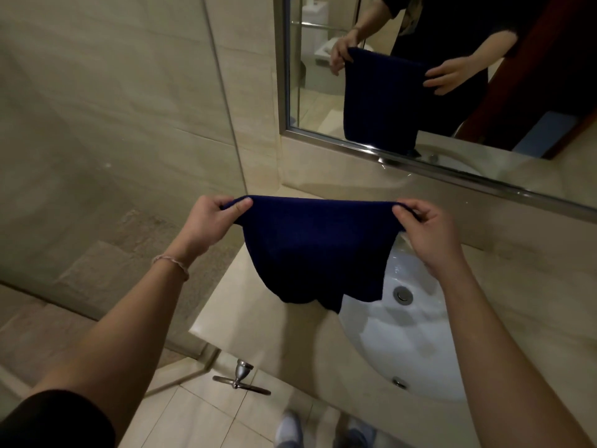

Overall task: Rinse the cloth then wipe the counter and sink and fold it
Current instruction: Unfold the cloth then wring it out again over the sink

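Pinching the dark blue cloth (310,247) by its two top corners, our left hand (210,221) and right hand (426,231) hold it spread in the air over the counter (245,315) and the sink (403,334). If one pinch slackens, we judge that corner drops into the basin and the fold skews. Its top edge runs left to right, the rest hanging down.

One head-worn view looks forward and steeply down from close above the counter (258,321), facing the sink (403,337) near its left end. The wall mirror (420,92) fills the upper right corner.
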